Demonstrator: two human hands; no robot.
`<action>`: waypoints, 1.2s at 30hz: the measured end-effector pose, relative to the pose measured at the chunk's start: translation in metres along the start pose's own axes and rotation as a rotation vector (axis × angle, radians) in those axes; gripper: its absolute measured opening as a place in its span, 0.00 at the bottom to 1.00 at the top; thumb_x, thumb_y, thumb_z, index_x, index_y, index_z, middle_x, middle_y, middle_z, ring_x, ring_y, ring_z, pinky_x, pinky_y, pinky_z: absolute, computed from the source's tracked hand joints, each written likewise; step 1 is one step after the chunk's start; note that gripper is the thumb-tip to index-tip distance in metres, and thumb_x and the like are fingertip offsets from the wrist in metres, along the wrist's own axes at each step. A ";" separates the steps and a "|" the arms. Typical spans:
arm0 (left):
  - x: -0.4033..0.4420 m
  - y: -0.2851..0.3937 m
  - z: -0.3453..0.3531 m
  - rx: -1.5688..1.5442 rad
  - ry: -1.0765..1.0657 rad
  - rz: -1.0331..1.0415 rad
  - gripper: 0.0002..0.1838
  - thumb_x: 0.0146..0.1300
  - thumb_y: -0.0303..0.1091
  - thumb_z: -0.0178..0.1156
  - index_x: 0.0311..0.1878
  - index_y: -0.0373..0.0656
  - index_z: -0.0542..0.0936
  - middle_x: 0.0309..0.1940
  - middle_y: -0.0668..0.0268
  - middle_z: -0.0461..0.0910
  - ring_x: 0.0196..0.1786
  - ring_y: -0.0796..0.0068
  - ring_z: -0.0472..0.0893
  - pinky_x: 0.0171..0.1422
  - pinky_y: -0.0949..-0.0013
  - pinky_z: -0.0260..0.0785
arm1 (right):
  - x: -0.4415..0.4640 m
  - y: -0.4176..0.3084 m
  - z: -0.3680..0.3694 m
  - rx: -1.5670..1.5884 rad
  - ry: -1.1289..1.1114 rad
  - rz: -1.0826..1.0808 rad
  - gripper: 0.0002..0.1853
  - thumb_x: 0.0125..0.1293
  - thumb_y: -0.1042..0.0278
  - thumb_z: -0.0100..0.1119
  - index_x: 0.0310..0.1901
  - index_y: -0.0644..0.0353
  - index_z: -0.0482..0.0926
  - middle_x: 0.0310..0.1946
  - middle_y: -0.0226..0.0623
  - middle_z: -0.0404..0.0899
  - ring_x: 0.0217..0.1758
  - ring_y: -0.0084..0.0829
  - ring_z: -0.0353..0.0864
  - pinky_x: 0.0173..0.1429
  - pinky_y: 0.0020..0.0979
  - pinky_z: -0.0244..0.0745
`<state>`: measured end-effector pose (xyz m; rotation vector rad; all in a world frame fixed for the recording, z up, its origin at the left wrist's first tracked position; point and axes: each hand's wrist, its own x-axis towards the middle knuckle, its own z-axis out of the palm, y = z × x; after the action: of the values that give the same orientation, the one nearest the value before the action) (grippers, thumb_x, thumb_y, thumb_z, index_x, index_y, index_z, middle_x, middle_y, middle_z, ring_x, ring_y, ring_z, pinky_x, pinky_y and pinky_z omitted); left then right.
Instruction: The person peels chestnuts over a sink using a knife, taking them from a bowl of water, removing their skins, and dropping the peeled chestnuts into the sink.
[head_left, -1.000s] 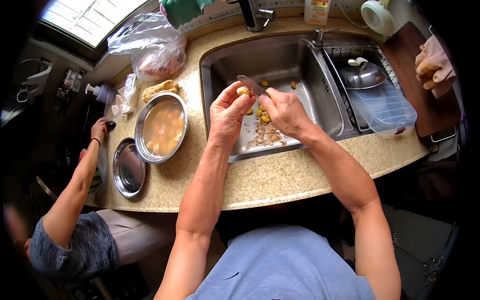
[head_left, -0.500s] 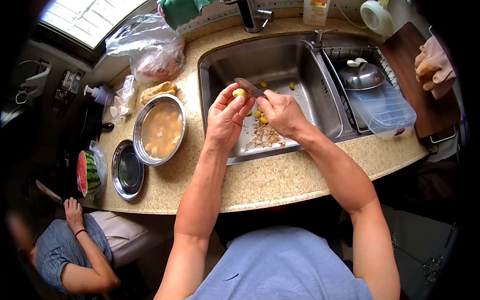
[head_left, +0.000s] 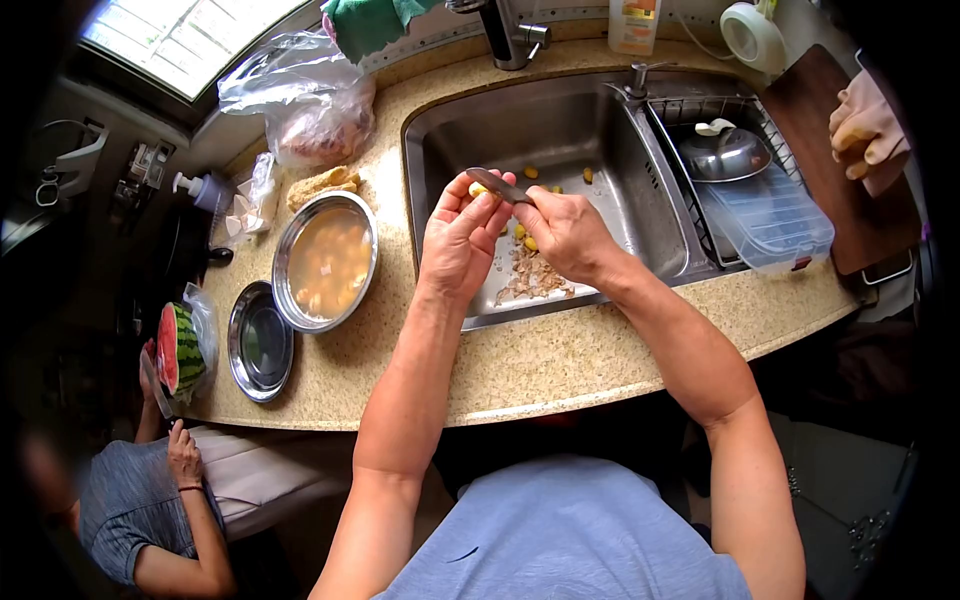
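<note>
A left hand is pinching a small yellow piece over the sink, while a right hand is gripping a knife whose blade is lying across it. Peelings are resting below. A bowl of cloudy liquid is standing on the counter, left of the sink.

1. Small piece: pale yellow, rounded; pinched in left hand's fingertips, above sink. Partly covered by fingers and blade.
2. Knife: dark grey blade, rounded tip; handle mostly hidden in right hand. Blade slants across left fingers, tip away from right hand, beside piece; exact contact unclear.
</note>
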<state>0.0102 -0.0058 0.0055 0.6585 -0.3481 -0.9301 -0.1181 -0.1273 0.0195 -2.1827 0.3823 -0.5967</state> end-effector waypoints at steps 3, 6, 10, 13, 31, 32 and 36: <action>0.000 0.000 -0.005 0.005 -0.012 -0.004 0.16 0.71 0.22 0.59 0.60 0.41 0.75 0.58 0.58 0.80 0.68 0.61 0.77 0.71 0.61 0.76 | 0.000 0.000 0.000 -0.062 -0.029 0.031 0.16 0.75 0.57 0.52 0.36 0.61 0.77 0.29 0.47 0.85 0.36 0.52 0.85 0.41 0.48 0.77; 0.002 0.001 -0.008 -0.030 -0.024 -0.012 0.16 0.70 0.21 0.60 0.59 0.41 0.76 0.59 0.57 0.80 0.68 0.60 0.76 0.71 0.61 0.76 | 0.001 -0.002 -0.003 -0.066 -0.037 0.093 0.16 0.75 0.56 0.52 0.36 0.62 0.77 0.29 0.47 0.85 0.36 0.52 0.85 0.41 0.48 0.78; 0.002 0.000 -0.001 -0.042 0.003 -0.017 0.14 0.70 0.22 0.61 0.57 0.42 0.77 0.56 0.58 0.81 0.63 0.65 0.80 0.67 0.64 0.78 | 0.000 0.001 -0.004 -0.022 -0.025 0.107 0.17 0.75 0.56 0.52 0.35 0.62 0.77 0.29 0.48 0.85 0.36 0.52 0.85 0.41 0.48 0.77; 0.000 0.002 0.003 -0.035 -0.004 0.001 0.15 0.70 0.22 0.61 0.58 0.42 0.77 0.57 0.59 0.81 0.62 0.65 0.81 0.68 0.64 0.78 | 0.000 0.002 -0.001 0.012 -0.024 0.059 0.17 0.75 0.56 0.52 0.35 0.63 0.77 0.29 0.49 0.84 0.36 0.53 0.85 0.41 0.48 0.77; 0.003 0.000 -0.005 -0.158 -0.039 -0.065 0.16 0.72 0.26 0.59 0.61 0.41 0.76 0.61 0.54 0.79 0.69 0.60 0.75 0.75 0.57 0.72 | 0.001 0.004 0.000 0.008 0.009 0.064 0.17 0.75 0.57 0.52 0.34 0.63 0.76 0.28 0.51 0.82 0.35 0.54 0.84 0.39 0.49 0.76; 0.002 0.000 -0.004 -0.165 -0.033 -0.068 0.16 0.73 0.26 0.58 0.61 0.41 0.76 0.61 0.54 0.78 0.69 0.60 0.75 0.75 0.56 0.71 | 0.000 0.005 0.001 0.025 0.027 0.024 0.17 0.75 0.57 0.52 0.34 0.63 0.76 0.28 0.52 0.82 0.35 0.54 0.84 0.40 0.48 0.76; 0.002 -0.001 -0.008 -0.103 -0.066 -0.069 0.16 0.73 0.26 0.57 0.62 0.40 0.75 0.62 0.51 0.78 0.68 0.58 0.76 0.75 0.56 0.71 | 0.001 0.009 0.001 0.029 0.019 0.049 0.17 0.74 0.57 0.53 0.34 0.64 0.76 0.28 0.52 0.83 0.35 0.54 0.84 0.40 0.48 0.76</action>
<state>0.0155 -0.0051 -0.0010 0.5494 -0.3359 -1.0303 -0.1173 -0.1325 0.0122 -2.1354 0.4334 -0.5932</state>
